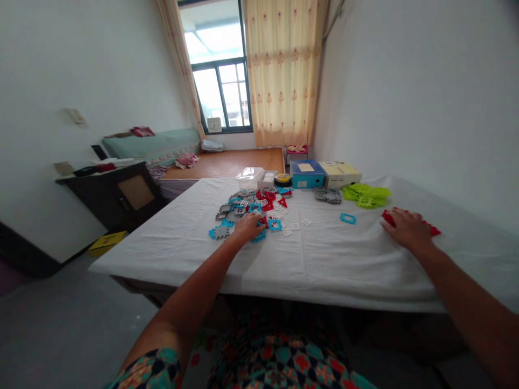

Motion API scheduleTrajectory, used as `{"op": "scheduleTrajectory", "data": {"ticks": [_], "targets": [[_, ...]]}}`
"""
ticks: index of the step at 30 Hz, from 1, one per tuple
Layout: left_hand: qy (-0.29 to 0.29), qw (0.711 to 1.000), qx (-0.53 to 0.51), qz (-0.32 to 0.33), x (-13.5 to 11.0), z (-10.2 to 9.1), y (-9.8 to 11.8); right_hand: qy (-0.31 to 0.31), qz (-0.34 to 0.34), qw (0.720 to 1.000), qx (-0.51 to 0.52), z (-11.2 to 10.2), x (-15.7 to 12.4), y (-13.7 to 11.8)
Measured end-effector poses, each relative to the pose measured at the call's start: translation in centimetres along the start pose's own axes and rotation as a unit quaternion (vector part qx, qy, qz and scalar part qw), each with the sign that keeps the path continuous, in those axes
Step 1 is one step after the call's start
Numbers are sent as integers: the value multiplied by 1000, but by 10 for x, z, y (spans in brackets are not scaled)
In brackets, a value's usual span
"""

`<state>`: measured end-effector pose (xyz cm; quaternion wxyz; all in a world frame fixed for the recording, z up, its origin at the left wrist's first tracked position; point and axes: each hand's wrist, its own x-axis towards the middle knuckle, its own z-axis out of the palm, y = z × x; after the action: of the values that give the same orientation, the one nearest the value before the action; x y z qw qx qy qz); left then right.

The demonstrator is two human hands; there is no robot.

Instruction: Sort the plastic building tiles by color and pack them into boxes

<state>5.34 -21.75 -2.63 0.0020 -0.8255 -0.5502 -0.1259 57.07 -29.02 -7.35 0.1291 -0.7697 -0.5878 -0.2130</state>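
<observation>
A heap of flat plastic puzzle pieces in grey, blue, red and white lies on the white-covered table. My left hand rests on the near edge of that heap, fingers curled over a red piece; I cannot make out whether it grips it. My right hand lies flat, fingers spread, on a small stack of red pieces at the table's right. A single blue piece lies between the hands. A green stack and a grey stack sit farther back.
A blue box, a yellow-white box, a clear container and a yellow tape roll line the table's far edge. A dark cabinet stands at the left, a bed behind it. The white wall is close on the right.
</observation>
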Motion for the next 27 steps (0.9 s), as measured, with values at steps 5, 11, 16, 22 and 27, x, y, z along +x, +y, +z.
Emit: {"op": "scheduleTrajectory", "data": {"ticks": [5, 11, 16, 22, 27], "targets": [[-15, 999, 37, -25, 11, -6, 12, 41, -134, 985, 104, -15, 5, -71], [-36, 998, 40, -32, 21, -10, 23, 19, -191, 964, 183, -42, -15, -136], [-65, 996, 55, -17, 26, -11, 15, 28, -224, 945, 234, -57, -23, -155], [-69, 994, 81, 17, 21, -4, 12, 21, -249, 927, 279, -53, -18, -170], [-33, 994, 98, 19, 16, -4, 5, 7, -253, 918, 306, -43, -17, -182]]}}
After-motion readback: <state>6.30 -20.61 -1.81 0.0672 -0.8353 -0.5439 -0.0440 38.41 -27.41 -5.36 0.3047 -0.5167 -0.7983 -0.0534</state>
